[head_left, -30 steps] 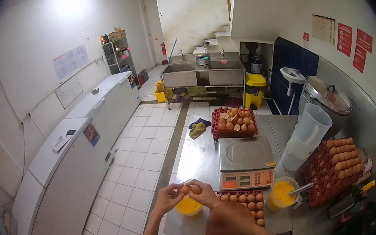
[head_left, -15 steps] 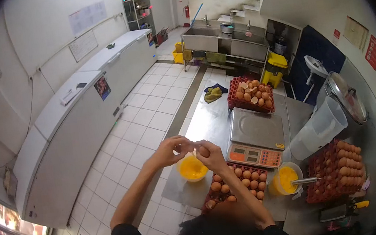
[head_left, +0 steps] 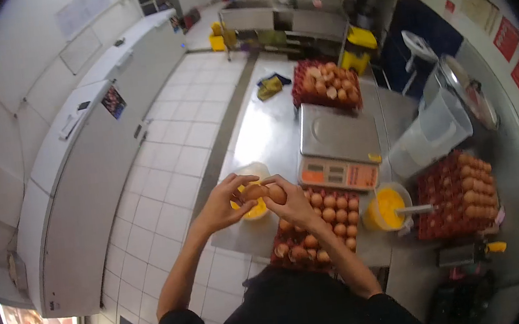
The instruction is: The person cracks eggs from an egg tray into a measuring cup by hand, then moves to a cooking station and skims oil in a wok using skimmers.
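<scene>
Above a tub of yellow egg (head_left: 253, 211), my left hand (head_left: 221, 206) pinches a brown eggshell piece (head_left: 252, 193). Close beside it, my right hand (head_left: 291, 204) grips another brown egg or shell (head_left: 276, 193); whether that one is whole is unclear. The two brown pieces nearly touch. To the right of the tub and partly under my right forearm, a red tray (head_left: 275, 259) holds several brown eggs, with some broken shells near its front edge.
Behind the tray sits an orange scale (head_left: 339, 174). To the right are a jug of yellow egg (head_left: 385, 208) with a metal utensil, stacked egg trays (head_left: 433, 196) and a clear container (head_left: 429, 133). A red tray of shells (head_left: 331, 83) stands behind the scale.
The camera view has tilted downward. My hands have drawn the brown pieces into fuller view over the tub, with the left one now clearly visible between my left fingers.
</scene>
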A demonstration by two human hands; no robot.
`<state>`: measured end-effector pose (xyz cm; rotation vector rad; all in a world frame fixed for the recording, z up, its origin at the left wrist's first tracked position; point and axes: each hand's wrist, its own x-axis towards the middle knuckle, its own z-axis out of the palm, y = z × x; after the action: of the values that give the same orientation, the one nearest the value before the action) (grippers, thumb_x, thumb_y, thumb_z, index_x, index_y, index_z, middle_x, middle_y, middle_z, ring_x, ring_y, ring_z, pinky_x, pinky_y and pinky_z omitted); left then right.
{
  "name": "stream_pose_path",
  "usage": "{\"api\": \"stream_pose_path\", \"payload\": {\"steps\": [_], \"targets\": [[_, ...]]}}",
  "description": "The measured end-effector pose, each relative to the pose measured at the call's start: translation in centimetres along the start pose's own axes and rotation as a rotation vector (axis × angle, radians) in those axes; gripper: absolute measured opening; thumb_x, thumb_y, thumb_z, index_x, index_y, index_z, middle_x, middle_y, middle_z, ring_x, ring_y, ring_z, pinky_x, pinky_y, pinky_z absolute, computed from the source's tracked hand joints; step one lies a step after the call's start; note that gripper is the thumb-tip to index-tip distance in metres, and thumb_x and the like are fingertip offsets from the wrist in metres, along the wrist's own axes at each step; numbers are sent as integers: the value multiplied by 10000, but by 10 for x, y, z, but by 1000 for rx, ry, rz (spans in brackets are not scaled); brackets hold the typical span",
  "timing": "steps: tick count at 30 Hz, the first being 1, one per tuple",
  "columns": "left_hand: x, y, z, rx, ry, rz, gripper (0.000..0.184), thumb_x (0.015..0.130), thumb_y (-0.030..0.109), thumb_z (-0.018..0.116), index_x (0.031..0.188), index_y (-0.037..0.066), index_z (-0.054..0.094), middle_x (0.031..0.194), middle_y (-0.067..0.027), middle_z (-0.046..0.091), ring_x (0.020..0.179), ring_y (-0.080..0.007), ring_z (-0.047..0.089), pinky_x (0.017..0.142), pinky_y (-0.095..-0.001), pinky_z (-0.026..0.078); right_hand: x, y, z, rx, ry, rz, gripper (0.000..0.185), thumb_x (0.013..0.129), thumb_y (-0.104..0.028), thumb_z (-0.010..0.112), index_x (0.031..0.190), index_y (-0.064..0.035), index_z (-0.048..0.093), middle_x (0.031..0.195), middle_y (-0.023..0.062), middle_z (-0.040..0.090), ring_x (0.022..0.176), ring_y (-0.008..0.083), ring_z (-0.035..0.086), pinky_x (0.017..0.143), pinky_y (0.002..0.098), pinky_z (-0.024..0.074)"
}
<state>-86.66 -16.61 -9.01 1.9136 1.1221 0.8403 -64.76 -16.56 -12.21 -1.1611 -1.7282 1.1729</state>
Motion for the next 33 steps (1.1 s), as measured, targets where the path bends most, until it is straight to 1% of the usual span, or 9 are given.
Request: {"api": "stream_pose_path", "payload": {"steps": [1,4,11,13,20,22,26,28,33], "targets": [[-10,1,19,-85,-8,21,466,856,60,762,1299,56,616,1135,-105,597,884,-173,673,737,-292,578,-14,16,-5,-44,-56,2,435,881,-248,704,1243,-45,573,1069,227,695,1008,292,703,873,386,558],[-41,-23,80,-44,-82,60,468,874,64,743,1318,64,593,1143,-104,585,1014,-191,651,787,-303,579,-63,40,-16,-111,-144,145,456,880,-221,725,1265,-34,567,1124,157,654,1069,257,651,926,367,518],[-76,-58,166,-309,81,-94,443,798,82,788,1202,65,609,1102,-128,605,968,-283,626,805,-353,526,-106,53,-32,-173,-180,355,387,879,-252,713,1169,-43,565,1065,182,634,1033,330,633,907,427,483],[-75,-65,166,-64,3,-138,424,804,102,806,1171,56,600,1254,-146,587,1133,-346,613,942,-408,527,-112,61,-37,-146,-203,356,378,880,-248,710,1165,-43,574,1051,183,637,1027,336,634,911,429,486],[-52,-46,183,159,102,72,431,772,141,803,1155,89,611,1110,-124,616,1057,-348,602,936,-456,490,-151,100,-65,-53,247,409,258,945,-202,700,1103,-19,609,1024,65,642,956,156,631,823,313,523],[-45,-49,208,184,-120,81,375,804,168,778,1129,94,607,1089,-123,605,1028,-348,601,920,-460,489,-161,106,-71,-33,359,378,220,957,-203,707,1068,-44,603,935,27,623,808,110,616,708,267,516],[-45,-47,261,392,-221,-16,501,769,115,772,1227,84,570,1136,-205,536,972,-383,631,822,-470,549,-176,104,-71,173,385,573,290,951,-297,724,1025,-47,597,933,58,634,832,123,612,738,283,502],[-42,-54,273,429,-244,-62,541,765,105,768,1257,76,545,1140,-219,504,967,-404,629,810,-479,558,-179,111,-64,231,468,516,187,979,-228,690,1030,-79,588,783,-20,581,583,48,528,523,210,425],[-39,-65,259,234,-179,-31,466,783,114,763,1180,32,534,1113,-215,506,977,-412,616,799,-495,547,-172,85,-56,381,486,641,216,1008,-272,644,1078,-77,585,827,-3,605,590,64,519,525,222,422]]}}
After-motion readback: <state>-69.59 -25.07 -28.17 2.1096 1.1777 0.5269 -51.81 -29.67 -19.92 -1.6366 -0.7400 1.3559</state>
